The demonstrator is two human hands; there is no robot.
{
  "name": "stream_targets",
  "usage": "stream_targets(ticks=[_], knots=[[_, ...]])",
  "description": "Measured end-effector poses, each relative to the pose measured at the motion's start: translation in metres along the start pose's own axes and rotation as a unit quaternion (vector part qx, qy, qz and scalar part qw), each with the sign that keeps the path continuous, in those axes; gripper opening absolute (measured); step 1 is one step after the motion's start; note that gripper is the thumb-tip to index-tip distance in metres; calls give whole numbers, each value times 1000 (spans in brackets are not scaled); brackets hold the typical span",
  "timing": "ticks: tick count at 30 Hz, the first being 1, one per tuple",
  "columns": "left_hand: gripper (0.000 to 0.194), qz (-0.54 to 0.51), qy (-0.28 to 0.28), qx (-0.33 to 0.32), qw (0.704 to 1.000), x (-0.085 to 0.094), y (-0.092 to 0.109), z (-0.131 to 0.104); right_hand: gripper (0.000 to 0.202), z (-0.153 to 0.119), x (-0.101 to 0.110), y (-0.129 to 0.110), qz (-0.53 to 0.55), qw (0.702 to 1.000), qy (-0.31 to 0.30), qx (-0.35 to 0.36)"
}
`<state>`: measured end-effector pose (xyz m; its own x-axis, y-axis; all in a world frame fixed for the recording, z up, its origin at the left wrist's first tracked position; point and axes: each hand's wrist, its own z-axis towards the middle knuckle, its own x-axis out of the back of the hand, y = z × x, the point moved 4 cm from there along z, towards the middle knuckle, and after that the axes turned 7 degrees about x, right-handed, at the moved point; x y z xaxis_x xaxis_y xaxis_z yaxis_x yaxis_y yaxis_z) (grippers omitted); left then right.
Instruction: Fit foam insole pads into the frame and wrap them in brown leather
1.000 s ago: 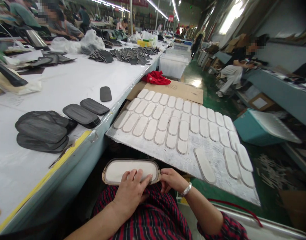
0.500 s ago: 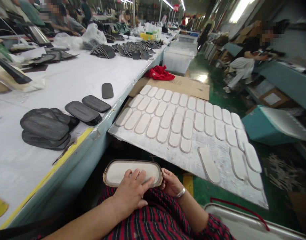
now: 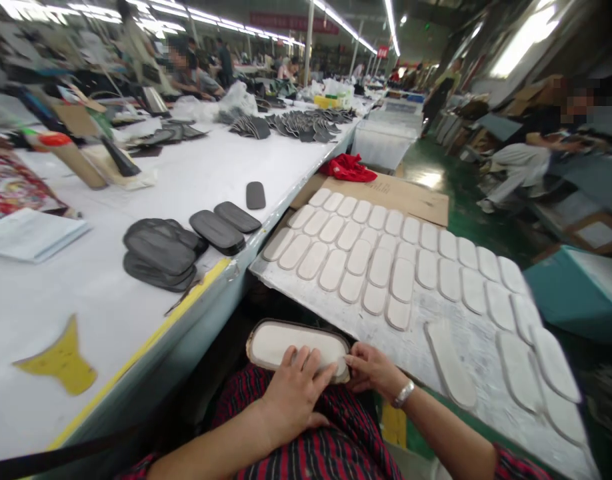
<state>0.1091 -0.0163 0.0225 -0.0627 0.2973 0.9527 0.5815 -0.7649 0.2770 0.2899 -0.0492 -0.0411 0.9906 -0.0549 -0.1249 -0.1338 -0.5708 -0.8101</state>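
Observation:
A long oval panel (image 3: 273, 341), white on top with a dark rim and a rough tan edge, lies over my lap. My left hand (image 3: 299, 393) rests on its white face with the fingers spread and the thumb off to the near side. At the panel's right end, my right hand (image 3: 373, 370) pinches the rim between thumb and fingers; the fingertips are partly hidden. Right of my hands, a sloping board (image 3: 416, 363) carries rows of similar white oval pieces (image 3: 331, 267), some overlapping.
On the white table (image 3: 136, 327) at left lie stacked dark oval pieces (image 3: 159, 250) and a yellow scrap (image 3: 69, 363). A red cloth (image 3: 349, 168) sits on cardboard (image 3: 406, 198) behind the board. A teal bin (image 3: 576, 287) stands at right; a person (image 3: 526, 157) sits beyond.
The view has swung left and up, so things appear shifted right and more of the table shows. Both hands keep their places on the panel; my right fingers now reach slightly over its end.

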Motion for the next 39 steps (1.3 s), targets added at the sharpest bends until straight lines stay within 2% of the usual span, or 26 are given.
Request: stream_targets(ticks=[2, 4, 5, 6, 7, 8, 9, 10, 11, 12, 13, 16, 18, 19, 21, 25, 26, 28, 30, 31, 33, 35, 37, 39], knots=[[77, -57, 42, -27, 997, 2, -7, -17, 37, 0, 0, -1, -8, 1000, 2, -14], [52, -159, 90, -42, 982, 5, -23, -37, 37, 0, -1, 0, 7, 1000, 0, -22], [39, -231, 128, -11, 964, 7, -38, -46, 37, -1, -2, 1, 20, 999, -3, -25], [29, -315, 173, 50, 932, 8, -58, -53, 36, -1, -3, 2, 34, 999, -6, -26], [23, -415, 213, 131, 875, 5, -80, -59, 36, -1, -4, 2, 47, 999, -7, -27], [19, -513, 239, 216, 795, -1, -103, -64, 35, -2, -4, 3, 57, 998, -7, -27], [17, -601, 239, 277, 710, -11, -121, -65, 35, -2, -5, 3, 65, 997, -6, -28], [20, -673, 212, 305, 640, -21, -134, -61, 34, -2, -5, 4, 70, 997, -3, -29], [24, -717, 178, 309, 599, -29, -143, -55, 34, -2, -5, 4, 75, 997, 0, -29], [29, -748, 142, 299, 576, -36, -149, -48, 34, -2, -5, 4, 79, 996, 2, -30], [33, -763, 111, 286, 569, -42, -153, -41, 34, -2, -5, 3, 82, 996, 3, -31], [40, -787, 53, 254, 559, -50, -156, -27, 35, -2, -5, 3, 93, 995, -1, -37], [41, -799, 23, 239, 551, -50, -155, -24, 36, -2, -5, 3, 107, 993, -2, -43], [40, -798, 6, 235, 555, -48, -155, -23, 36, -2, -5, 4, 115, 992, 2, -45], [38, -777, -26, 238, 582, -43, -156, -21, 38, 0, -5, 5, 120, 992, 20, -33], [33, -687, -68, 251, 678, -25, -165, -17, 40, 4, -4, 9, 67, 996, 51, 14], [31, -655, -72, 248, 710, -20, -167, -16, 40, 4, -3, 11, 40, 997, 54, 26], [28, -561, -65, 237, 791, -7, -171, -15, 38, 4, 1, 11, -26, 995, 70, 59], [29, -440, -28, 229, 868, 8, -172, -14, 35, 4, 6, 5, -99, 983, 102, 119], [34, -381, 1, 221, 898, 15, -169, -11, 32, 3, 8, 0, -125, 973, 115, 156], [45, -280, 64, 189, 939, 30, -154, -1, 28, 4, 10, -14, -151, 956, 122, 221], [47, -203, 103, 129, 965, 39, -127, 17, 34, 6, 8, -29, -172, 947, 101, 253], [49, -154, 87, 58, 983, 39, -94, 41, 36, 9, 4, -42, -210, 940, 67, 259], [53, -134, 28, 6, 991, 33, -67, 62, 32, 11, 0, -52, -265, 926, 33, 268]])
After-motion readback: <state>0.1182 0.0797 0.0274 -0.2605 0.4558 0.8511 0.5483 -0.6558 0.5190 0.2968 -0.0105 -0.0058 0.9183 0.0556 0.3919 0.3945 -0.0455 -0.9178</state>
